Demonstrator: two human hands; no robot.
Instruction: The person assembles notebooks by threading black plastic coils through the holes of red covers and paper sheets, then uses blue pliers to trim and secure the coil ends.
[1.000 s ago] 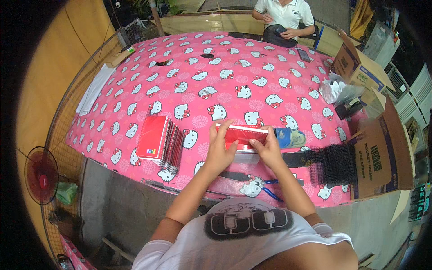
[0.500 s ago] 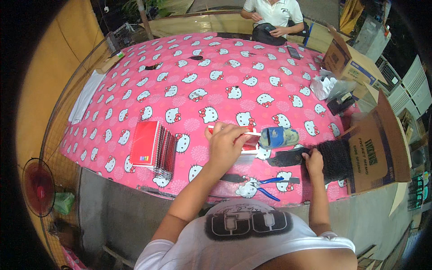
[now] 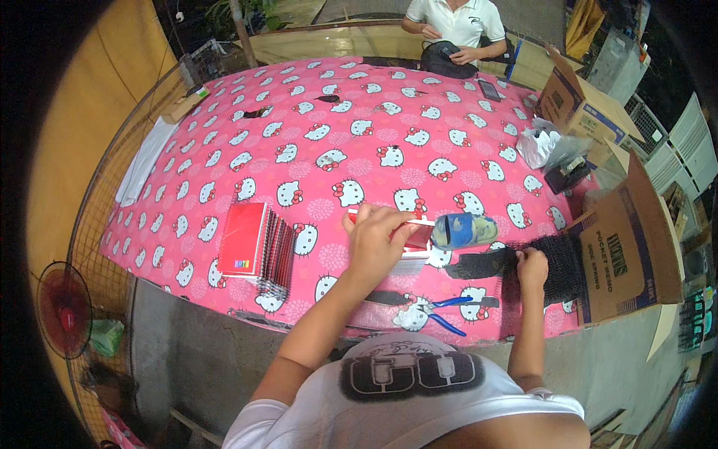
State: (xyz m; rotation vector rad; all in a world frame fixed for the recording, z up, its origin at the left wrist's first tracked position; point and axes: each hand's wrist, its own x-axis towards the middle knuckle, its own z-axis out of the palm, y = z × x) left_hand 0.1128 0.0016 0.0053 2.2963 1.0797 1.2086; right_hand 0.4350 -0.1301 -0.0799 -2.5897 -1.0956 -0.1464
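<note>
My left hand [image 3: 380, 241] is closed over a small red-covered notebook [image 3: 419, 236] in front of me, its fingers on the upper edge. White page edges [image 3: 410, 265] show below it. To the right, my right hand [image 3: 532, 268] is closed at the left side of a dark pile of black spiral binding coils [image 3: 562, 268]. Whether a single coil is in those fingers is too small to make out. A flat black strip [image 3: 482, 263] lies just left of that hand. On the left stands a stack of red spiral notebooks [image 3: 254, 251].
Blue-handled pliers [image 3: 447, 314] lie near the front edge. A blue and yellow-green rounded object [image 3: 465, 230] sits beyond the black strip. An open cardboard box [image 3: 628, 239] stands at the right, beside a plastic bag [image 3: 537, 144]. Across the table a person [image 3: 456, 37] holds a black bag.
My right hand has shifted slightly right, from the black strip to the coil pile. The left hand stays on the notebook.
</note>
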